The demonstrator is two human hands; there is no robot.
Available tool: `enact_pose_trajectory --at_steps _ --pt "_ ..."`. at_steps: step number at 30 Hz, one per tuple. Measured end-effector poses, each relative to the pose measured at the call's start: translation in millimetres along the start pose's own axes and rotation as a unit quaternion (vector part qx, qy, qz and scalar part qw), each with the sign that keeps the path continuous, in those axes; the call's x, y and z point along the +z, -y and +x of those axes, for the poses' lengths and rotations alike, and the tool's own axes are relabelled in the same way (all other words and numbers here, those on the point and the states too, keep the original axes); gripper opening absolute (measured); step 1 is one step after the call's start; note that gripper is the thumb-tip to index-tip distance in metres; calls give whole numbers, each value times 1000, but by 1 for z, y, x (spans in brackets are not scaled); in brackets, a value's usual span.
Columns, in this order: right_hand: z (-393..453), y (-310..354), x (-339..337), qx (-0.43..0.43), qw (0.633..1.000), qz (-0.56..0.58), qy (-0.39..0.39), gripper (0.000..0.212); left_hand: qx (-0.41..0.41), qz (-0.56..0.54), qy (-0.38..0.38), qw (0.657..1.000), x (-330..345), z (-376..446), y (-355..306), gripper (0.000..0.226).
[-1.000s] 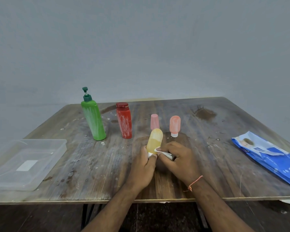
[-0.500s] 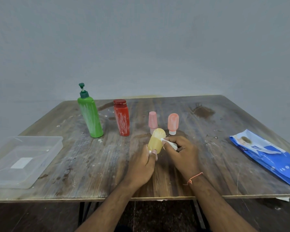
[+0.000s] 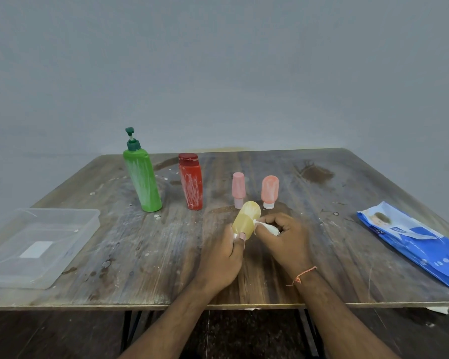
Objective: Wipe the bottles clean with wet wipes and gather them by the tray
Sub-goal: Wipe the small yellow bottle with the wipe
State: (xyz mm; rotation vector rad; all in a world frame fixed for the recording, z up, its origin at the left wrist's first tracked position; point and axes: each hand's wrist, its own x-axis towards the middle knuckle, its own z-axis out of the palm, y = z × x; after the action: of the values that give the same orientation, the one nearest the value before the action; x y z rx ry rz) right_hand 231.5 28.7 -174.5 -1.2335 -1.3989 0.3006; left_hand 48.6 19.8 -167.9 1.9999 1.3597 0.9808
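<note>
At frame centre the left hand [image 3: 224,257] grips a tilted yellow bottle [image 3: 246,219] while the right hand [image 3: 283,238] presses a wet wipe [image 3: 267,227] against it; a clear tray [image 3: 70,242] sits lower left.

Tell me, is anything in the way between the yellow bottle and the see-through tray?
Nothing visible blocks it. The yellow bottle, held by the left hand, has only bare table between it and the clear tray. The green bottle and red bottle stand farther back, off that path.
</note>
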Motion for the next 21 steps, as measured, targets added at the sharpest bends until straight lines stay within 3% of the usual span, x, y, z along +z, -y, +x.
enact_pose_trajectory --at_steps 4,10,15,21 --pt "2 -2 1 18 999 -17 -41 6 9 60 6 998 3 -1 0 23" --pt "0 0 -1 0 1000 -15 6 9 14 70 -9 997 3 -2 -1 21" --pt "0 1 0 30 999 -17 -33 5 31 128 -14 991 5 -4 -5 17" --pt "0 2 -1 16 1000 -6 -1 9 33 126 -18 991 5 -4 -7 18"
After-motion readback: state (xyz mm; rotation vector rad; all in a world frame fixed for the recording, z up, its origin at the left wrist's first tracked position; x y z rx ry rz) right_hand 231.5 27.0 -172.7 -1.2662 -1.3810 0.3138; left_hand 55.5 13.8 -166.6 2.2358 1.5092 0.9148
